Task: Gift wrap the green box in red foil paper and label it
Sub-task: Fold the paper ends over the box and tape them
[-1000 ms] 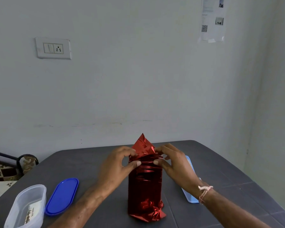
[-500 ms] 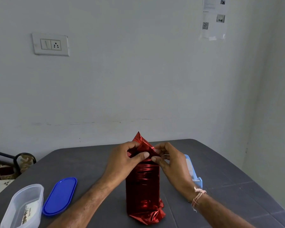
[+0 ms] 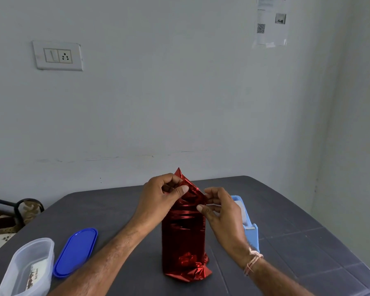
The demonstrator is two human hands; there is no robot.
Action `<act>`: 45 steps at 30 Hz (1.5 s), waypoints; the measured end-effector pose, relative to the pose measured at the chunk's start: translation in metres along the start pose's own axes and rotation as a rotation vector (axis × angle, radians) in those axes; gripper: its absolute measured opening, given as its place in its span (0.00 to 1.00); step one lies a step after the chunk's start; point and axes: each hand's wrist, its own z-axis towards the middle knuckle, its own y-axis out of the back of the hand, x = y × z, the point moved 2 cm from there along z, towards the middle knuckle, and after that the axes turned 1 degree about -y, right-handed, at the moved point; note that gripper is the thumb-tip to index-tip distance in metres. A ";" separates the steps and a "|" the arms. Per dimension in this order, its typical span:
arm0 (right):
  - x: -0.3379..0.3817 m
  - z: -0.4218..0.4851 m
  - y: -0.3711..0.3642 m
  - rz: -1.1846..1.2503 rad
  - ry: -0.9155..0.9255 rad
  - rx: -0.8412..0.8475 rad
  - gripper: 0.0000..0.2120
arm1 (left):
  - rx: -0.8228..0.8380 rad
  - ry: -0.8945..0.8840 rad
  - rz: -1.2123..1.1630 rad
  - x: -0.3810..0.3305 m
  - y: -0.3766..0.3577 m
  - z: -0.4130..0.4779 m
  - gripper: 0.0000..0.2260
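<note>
The box stands upright on its end near the middle of the dark grey bench, wrapped all round in red foil paper. The foil is crumpled and folded under at the base, and at the top it rises into a loose pointed flap.

The left hand comes in from the left and pinches that flap just below its peak, its thumb pressed flat on the near face and its fingers curled narrow behind the foil. The right hand is at the top right corner of the package, its thumb tip touching the foil and its fingers curled round the flap's right edge. Something pale shows between them, too small to tell. A thread band circles the right wrist.

Just behind the right hand, a light blue tape dispenser sits on the bench. Well to the left lie a blue oval lid and, beside it, a clear plastic container. On the wall are a switch plate and a taped sheet of paper.
</note>
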 end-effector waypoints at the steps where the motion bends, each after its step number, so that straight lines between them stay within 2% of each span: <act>1: 0.000 0.000 -0.001 0.020 0.000 -0.002 0.16 | -0.004 0.005 0.006 -0.001 0.000 0.000 0.02; 9: 0.005 0.002 -0.004 0.080 0.017 0.003 0.16 | -0.003 -0.020 0.042 -0.007 0.001 0.002 0.04; 13: 0.007 0.003 -0.005 0.110 0.011 0.033 0.18 | 0.005 -0.052 0.068 -0.012 0.003 0.001 0.09; 17: 0.008 0.003 -0.004 0.066 0.014 0.012 0.22 | 0.016 -0.076 0.120 -0.016 0.003 0.001 0.13; 22: 0.008 -0.002 0.000 -0.118 0.047 -0.120 0.25 | 0.012 -0.087 0.157 -0.017 0.004 -0.001 0.14; 25: 0.008 -0.004 0.000 -0.128 0.053 -0.163 0.20 | 0.010 -0.093 0.169 -0.018 0.005 -0.002 0.14; 29: 0.014 -0.002 -0.002 -0.077 0.050 -0.113 0.12 | 0.016 -0.103 0.184 -0.020 0.007 -0.002 0.15; 45: 0.015 0.002 -0.007 -0.135 0.017 -0.060 0.09 | 0.032 -0.119 0.196 -0.028 0.009 0.001 0.13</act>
